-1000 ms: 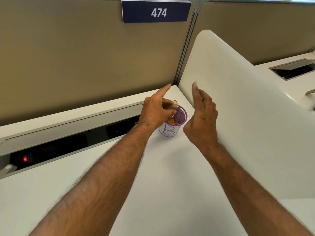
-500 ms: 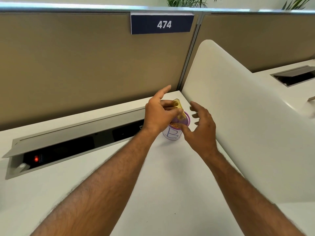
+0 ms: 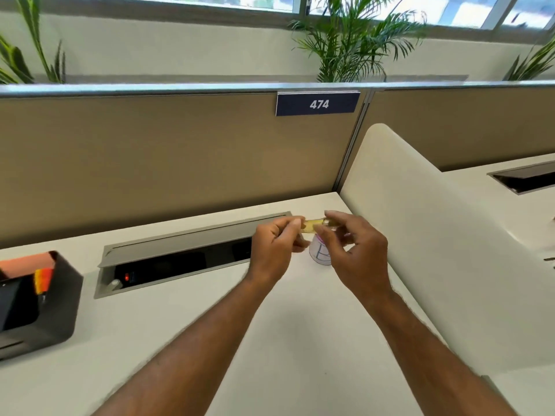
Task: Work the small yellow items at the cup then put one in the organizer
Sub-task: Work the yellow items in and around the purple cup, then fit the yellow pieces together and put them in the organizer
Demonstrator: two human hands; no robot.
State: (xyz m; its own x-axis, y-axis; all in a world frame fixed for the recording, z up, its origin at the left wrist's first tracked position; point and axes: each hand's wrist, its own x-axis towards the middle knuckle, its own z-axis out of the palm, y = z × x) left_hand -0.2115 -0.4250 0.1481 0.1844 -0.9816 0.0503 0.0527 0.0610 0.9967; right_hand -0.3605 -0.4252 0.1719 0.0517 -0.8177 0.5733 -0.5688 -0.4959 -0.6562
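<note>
both hands [image 3: 277, 244] [image 3: 353, 250] pinch one yellow item [image 3: 312, 225] end to end — just above the cup [image 3: 320, 254].

A white counter [image 3: 300, 340] carries two things — a white cup [image 3: 320, 256] near the back right corner, just beside the cream divider [image 3: 435, 235], and a dark organizer [image 3: 57, 301] at the far left edge. A cable tray [image 3: 180, 250] — lid raised — is set into the counter between them.

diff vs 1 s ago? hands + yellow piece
The right hand, open and empty earlier, has closed in and taken the right end of the yellow item. The left hand has lifted it clear of the cup; its grip now holds the left end. The cup stays put on the desk.
</note>
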